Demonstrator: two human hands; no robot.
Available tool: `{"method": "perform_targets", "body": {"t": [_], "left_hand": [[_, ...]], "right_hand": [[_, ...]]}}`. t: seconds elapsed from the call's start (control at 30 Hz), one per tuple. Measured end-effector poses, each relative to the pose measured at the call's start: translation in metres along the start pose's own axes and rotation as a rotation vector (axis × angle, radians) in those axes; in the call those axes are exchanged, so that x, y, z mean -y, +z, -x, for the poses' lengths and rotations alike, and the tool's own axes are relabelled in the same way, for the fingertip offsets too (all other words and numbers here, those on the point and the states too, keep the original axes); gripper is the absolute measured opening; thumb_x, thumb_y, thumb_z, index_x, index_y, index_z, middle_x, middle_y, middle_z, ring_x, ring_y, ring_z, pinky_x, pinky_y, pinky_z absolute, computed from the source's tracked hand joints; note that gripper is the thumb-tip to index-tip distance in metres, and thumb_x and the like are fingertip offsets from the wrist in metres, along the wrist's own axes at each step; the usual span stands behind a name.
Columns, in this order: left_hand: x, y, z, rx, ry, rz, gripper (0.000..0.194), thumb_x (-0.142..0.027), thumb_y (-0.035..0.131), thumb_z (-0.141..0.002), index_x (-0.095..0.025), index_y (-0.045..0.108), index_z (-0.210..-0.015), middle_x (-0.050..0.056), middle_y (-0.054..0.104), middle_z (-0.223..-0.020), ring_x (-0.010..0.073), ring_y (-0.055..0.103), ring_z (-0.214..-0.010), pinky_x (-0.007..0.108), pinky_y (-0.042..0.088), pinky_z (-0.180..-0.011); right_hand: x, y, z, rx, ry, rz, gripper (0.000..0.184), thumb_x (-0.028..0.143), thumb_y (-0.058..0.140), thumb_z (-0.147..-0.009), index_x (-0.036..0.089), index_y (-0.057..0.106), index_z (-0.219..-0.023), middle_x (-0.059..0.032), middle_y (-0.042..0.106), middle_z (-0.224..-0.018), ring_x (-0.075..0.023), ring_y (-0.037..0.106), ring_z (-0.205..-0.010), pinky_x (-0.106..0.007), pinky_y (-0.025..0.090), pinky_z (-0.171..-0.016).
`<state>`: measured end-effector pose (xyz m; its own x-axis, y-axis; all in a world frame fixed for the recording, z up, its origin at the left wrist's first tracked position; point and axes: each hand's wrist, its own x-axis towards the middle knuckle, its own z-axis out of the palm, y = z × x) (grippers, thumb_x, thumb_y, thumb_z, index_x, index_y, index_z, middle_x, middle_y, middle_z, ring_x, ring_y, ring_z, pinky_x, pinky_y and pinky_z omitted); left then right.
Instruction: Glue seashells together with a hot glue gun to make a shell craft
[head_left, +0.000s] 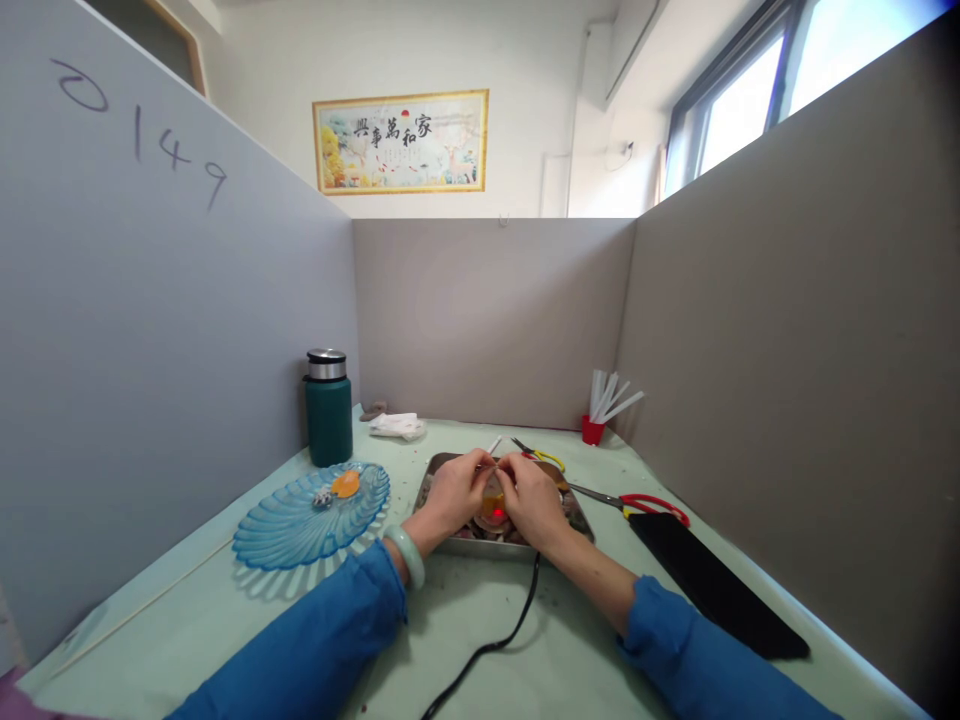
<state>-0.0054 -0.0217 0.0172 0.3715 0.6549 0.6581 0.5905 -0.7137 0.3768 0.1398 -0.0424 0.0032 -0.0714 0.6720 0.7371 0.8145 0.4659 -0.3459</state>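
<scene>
My left hand, with a pale bangle at the wrist, and my right hand meet fingertip to fingertip over a metal tray. Both hands are closed in a pinch; what lies between the fingertips is too small to make out. A thin white stick shows just beyond the fingers. Below them in the tray, a yellowish device glows with a red light. Several small dark and pale pieces lie around it, partly covered by my hands. A black cord runs from the tray toward me.
To the left are a blue scalloped plate with an orange piece and a green bottle. Yellow-handled pliers, red-handled scissors, a black slab and a red cup of white sticks stand right. Partitions enclose the table.
</scene>
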Motion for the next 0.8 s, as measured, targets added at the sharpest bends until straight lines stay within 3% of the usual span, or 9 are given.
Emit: {"method": "perform_targets", "body": {"t": [0.8], "left_hand": [[-0.0005,-0.0002,0.0003,-0.004,0.009,0.014,0.017,-0.024,0.043,-0.087,-0.020,0.059,-0.090,0.004,0.066,-0.083,0.0153,0.059,-0.074,0.024,0.042,-0.069]], "right_hand": [[-0.0011,0.0013,0.0007,-0.006,-0.011,-0.006,0.013,0.022,0.044,-0.088,0.018,0.055,-0.082,-0.0038,0.060,-0.079,-0.0168,0.054,-0.075,-0.026,0.037,-0.067]]}}
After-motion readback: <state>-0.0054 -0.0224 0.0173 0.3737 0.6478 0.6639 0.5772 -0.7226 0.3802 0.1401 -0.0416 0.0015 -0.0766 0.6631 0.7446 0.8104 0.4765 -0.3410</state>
